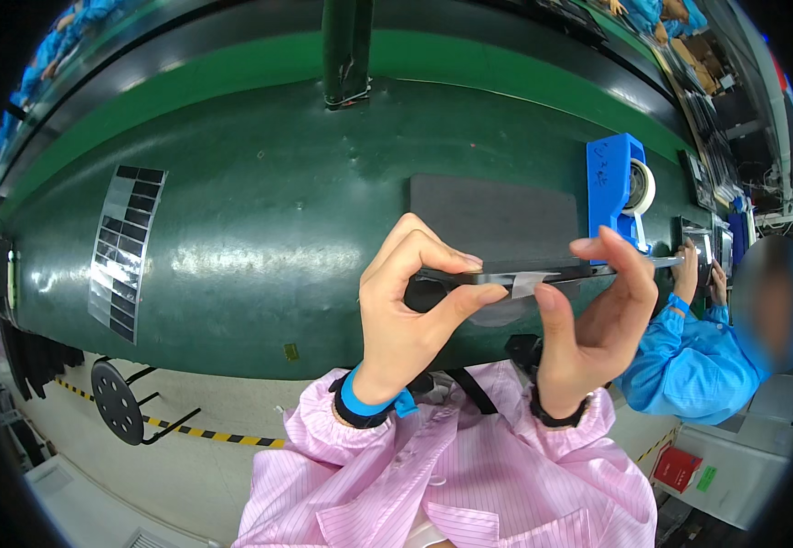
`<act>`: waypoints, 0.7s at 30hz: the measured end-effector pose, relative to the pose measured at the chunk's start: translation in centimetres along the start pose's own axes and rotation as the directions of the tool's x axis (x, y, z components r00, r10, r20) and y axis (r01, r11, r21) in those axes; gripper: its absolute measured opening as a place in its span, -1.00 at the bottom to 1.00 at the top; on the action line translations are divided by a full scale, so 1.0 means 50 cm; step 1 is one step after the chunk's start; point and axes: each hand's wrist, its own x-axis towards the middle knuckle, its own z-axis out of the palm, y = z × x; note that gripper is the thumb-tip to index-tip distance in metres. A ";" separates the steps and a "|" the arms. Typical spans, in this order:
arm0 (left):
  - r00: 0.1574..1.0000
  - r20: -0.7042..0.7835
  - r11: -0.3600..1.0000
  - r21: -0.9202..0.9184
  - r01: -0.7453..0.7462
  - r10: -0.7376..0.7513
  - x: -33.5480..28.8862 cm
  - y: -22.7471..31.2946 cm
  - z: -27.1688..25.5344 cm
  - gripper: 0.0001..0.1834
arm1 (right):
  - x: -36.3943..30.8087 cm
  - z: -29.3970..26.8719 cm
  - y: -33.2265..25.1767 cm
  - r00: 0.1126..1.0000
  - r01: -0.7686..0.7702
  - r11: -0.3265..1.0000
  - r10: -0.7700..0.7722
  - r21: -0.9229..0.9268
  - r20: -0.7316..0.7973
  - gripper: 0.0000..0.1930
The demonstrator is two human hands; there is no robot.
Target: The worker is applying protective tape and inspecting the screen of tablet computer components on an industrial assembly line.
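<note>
A thin dark flat panel [579,271] is held up nearly edge-on above the near side of the bench. My left hand [410,315] is closed on its left part, thumb and forefinger pinching the edge. A short piece of whitish translucent tape [526,283] sits on the panel's edge between my hands. My right hand [597,324] has its thumb tip at the tape and its fingers curled about the panel's right part; their exact contact is partly hidden. Behind the panel lies a dark grey rectangular pad [492,215].
A blue tape dispenser [605,187] with a whitish roll stands right of the pad. A sheet of dark and silvery rectangles [127,247] lies at the left. A green post [346,50] rises behind. At the right, a co-worker in blue [703,361] handles dark panels. A black stool [118,402] stands lower left.
</note>
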 end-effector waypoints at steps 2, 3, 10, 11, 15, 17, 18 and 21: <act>0.999 -0.043 1.000 -0.022 -0.010 0.009 0.002 -0.001 0.005 -0.76 | 0.034 -0.030 0.004 0.944 0.223 0.970 -0.190 -0.097 0.270 -0.55; 0.996 -0.088 0.999 -0.043 -0.022 0.018 0.001 -0.002 0.006 -0.75 | 0.044 -0.024 -0.006 0.945 0.181 0.981 -0.155 -0.064 0.287 -0.61; 0.996 -0.091 0.999 -0.039 -0.019 0.016 0.000 0.000 0.009 -0.75 | 0.079 -0.045 0.001 0.856 0.146 0.986 -0.167 0.081 0.488 -0.83; 0.996 -0.086 0.999 -0.036 -0.024 0.020 0.000 0.000 0.009 -0.75 | 0.077 -0.047 -0.003 0.901 0.059 0.984 -0.125 0.167 0.417 -0.85; 0.996 -0.087 0.998 -0.055 -0.017 0.012 0.001 -0.002 0.012 -0.74 | 0.083 -0.050 -0.003 0.884 0.099 0.987 -0.147 0.130 0.443 -0.85; 0.996 -0.087 0.999 -0.049 -0.017 0.013 0.000 0.000 0.008 -0.74 | 0.074 -0.041 -0.005 0.850 0.179 0.984 -0.152 -0.006 0.504 -0.84; 0.996 -0.086 0.999 -0.040 -0.015 0.011 -0.001 0.001 0.006 -0.74 | 0.069 -0.038 -0.006 0.850 0.182 0.983 -0.153 -0.009 0.504 -0.84; 0.996 -0.094 0.999 -0.048 -0.004 0.000 0.001 0.002 0.008 -0.74 | 0.064 -0.033 -0.007 0.882 0.160 0.985 -0.117 -0.058 0.457 -0.83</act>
